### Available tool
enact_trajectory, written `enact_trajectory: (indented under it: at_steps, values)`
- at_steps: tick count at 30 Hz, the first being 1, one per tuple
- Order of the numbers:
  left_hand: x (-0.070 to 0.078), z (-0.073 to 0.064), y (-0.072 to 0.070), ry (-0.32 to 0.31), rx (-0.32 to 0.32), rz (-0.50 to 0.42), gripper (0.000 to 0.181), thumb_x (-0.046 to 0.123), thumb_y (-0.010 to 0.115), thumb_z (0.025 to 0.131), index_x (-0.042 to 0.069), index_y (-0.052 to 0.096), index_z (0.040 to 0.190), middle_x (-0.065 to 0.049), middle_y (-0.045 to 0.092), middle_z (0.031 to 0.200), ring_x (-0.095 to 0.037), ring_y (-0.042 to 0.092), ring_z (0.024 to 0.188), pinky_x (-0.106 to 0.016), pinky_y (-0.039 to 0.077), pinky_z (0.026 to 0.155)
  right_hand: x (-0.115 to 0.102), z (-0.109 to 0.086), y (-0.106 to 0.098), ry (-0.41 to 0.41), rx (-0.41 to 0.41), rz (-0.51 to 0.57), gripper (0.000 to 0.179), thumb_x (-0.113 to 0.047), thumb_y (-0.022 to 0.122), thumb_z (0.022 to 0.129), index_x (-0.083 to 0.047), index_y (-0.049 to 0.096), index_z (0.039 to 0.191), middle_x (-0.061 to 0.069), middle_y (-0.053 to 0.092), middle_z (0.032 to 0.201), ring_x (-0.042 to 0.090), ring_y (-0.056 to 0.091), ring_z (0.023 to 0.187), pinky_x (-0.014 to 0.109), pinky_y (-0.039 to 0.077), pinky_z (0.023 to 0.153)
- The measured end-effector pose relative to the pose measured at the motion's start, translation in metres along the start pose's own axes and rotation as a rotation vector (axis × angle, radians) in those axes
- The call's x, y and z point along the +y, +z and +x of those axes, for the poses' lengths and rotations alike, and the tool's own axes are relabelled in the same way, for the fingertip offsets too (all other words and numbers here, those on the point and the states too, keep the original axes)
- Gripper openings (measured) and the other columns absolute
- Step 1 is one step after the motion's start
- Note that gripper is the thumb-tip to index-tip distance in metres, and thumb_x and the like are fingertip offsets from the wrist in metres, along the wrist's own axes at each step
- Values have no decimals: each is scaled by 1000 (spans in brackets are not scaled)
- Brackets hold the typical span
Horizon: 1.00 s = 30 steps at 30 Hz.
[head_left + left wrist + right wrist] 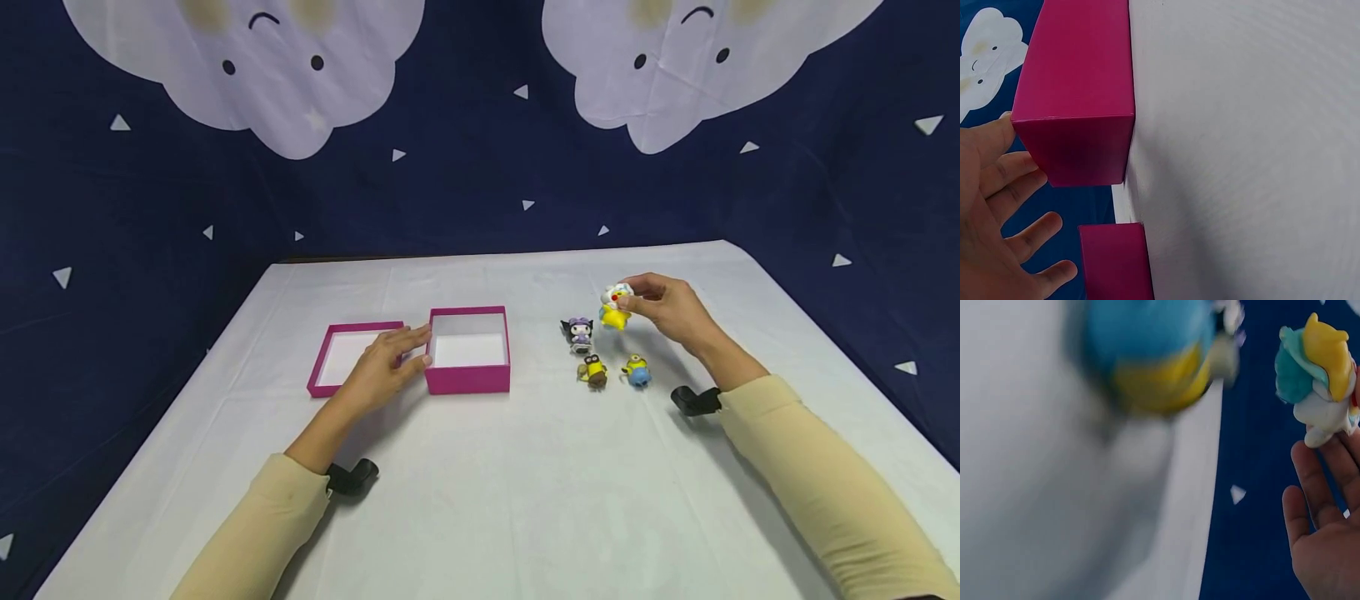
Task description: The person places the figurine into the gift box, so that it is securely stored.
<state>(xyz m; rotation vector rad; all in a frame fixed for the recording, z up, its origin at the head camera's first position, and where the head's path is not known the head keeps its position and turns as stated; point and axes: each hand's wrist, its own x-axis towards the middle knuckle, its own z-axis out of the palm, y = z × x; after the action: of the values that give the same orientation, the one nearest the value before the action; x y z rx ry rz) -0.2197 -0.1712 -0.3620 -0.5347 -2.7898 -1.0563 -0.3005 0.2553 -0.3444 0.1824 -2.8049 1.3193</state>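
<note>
My right hand [670, 310] pinches a white figurine [617, 305] with a yellow star and some turquoise, held up above the table. In the right wrist view the figurine [1316, 375] sits at the fingertips. Fairly straight fingers of my left hand [382, 367] touch the left side of an open magenta box [468, 381] with a white inside. In the left wrist view the thumb and fingertips meet the box [1079, 62] near its corner, the other fingers spread. Close to the right hand stand a black-and-purple figurine [580, 333], a brown-clad minion figurine [594, 372] and a blue-clad minion figurine [637, 372].
A shallow magenta lid [321, 367] lies left of the box, partly behind the left hand. White cloth [495, 500] covers the table. Behind it hangs a dark blue curtain [465, 192] with clouds. Black wrist cameras [356, 477] stick out from both sleeves.
</note>
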Motion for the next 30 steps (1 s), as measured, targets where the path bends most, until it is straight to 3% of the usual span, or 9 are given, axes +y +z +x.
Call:
enact_trajectory:
  at_steps: [4, 9, 17, 25, 30]
  values:
    - [0, 0, 1, -1, -8, -3, 50, 25, 63, 90, 9, 50, 136, -7, 48, 144, -35, 34, 138, -63, 22, 110, -17, -1, 12, -11, -3, 78, 52, -48, 67, 82, -15, 61, 121, -5, 67, 105, 12, 59, 97, 35, 46, 87]
    - [-1, 1, 1, -2, -11, -4, 50, 25, 63, 90, 9, 51, 136, -6, 47, 145, -35, 33, 139, -63, 22, 110, -41, -2, 29, -23, -36, 145, 50, -46, 69, 81, -16, 61, 121, 1, 66, 111, 15, 59, 102, 40, 46, 92]
    - [-1, 0, 1, -9, -7, -2, 50, 25, 63, 90, 9, 51, 136, -6, 47, 145, -36, 33, 139, -62, 21, 111, -78, -2, 59, -44, -85, 221, 42, -38, 71, 82, -16, 63, 118, 1, 69, 106, 14, 62, 96, 26, 49, 78]
    - [-2, 0, 2, -12, -7, -7, 49, 23, 63, 90, 8, 51, 135, -7, 47, 145, -36, 33, 139, -62, 20, 111, -107, 4, 94, -110, -106, 281, 36, -31, 73, 82, -14, 66, 114, 5, 69, 107, 17, 63, 96, 31, 50, 86]
    - [0, 1, 2, -20, -5, 2, 50, 24, 63, 90, 9, 51, 136, -5, 46, 146, -34, 33, 139, -60, 21, 112, -121, 10, 118, -140, -118, 289, 34, -28, 73, 82, -14, 67, 112, 5, 70, 105, 18, 63, 95, 30, 51, 82]
